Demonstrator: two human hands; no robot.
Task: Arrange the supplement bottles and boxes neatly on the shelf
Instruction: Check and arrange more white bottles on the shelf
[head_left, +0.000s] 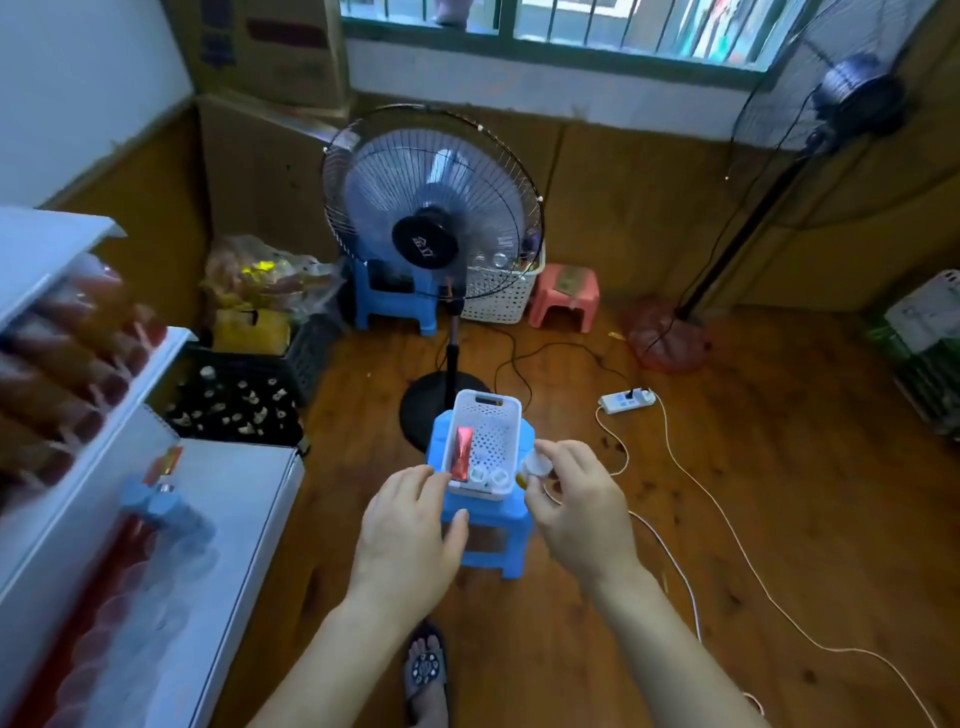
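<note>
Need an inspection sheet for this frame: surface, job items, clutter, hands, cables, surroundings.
Surface: white basket sits on a blue stool; wooden floor.
Job items: red box and two white-capped bottles in the basket; white shelf at left, blurred, holds rows of red-capped bottles.
Clutter: black crate, plastic bags, pink stool.
Hands: left hand open, fingertips at the basket's near rim; right hand has a pinch grip on a white-capped bottle beside the basket.
Cables: white cord and black cord trail to a power strip.
Surroundings: two standing fans, cardboard boxes, barred window.
</note>
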